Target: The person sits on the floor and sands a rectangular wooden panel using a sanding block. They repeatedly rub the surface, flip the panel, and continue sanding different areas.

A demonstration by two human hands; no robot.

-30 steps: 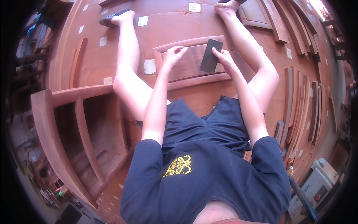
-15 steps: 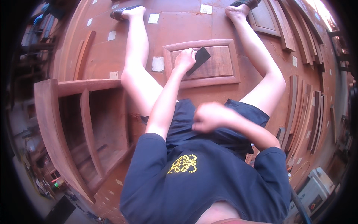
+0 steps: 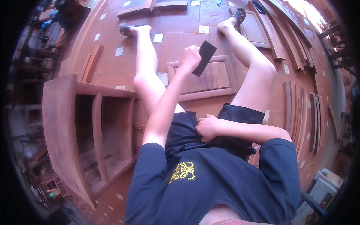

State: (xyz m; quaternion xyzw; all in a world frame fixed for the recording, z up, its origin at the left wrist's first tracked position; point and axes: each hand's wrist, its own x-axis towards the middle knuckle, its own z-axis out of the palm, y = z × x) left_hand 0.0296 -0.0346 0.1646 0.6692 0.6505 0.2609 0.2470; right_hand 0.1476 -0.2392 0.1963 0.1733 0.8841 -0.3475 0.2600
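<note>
My left hand [image 3: 190, 58] is closed round the edge of a black rectangular sheet that looks like sandpaper [image 3: 204, 58]. It holds the sheet up above a framed wooden panel [image 3: 215, 75], which lies on the floor between my legs. The sheet is tilted and hides part of the panel's top edge. My right hand [image 3: 208, 127] rests closed on my dark shorts [image 3: 240, 119] at my lap, fingers curled in. Whatever is in those fingers, if anything, is hidden.
A wooden cabinet frame [image 3: 98, 137] stands close by my left leg. Long wood strips [image 3: 296, 112] lie to the right, with boards [image 3: 288, 37] and another panel [image 3: 255, 28] farther off. Wood pieces [image 3: 152, 9] lie beyond my feet. A pale machine [image 3: 318, 191] sits at lower right.
The left hand has lifted the sandpaper off the panel. My right hand, blurred before, has come down onto the shorts. The whole view has shifted, showing more floor beyond my feet.
</note>
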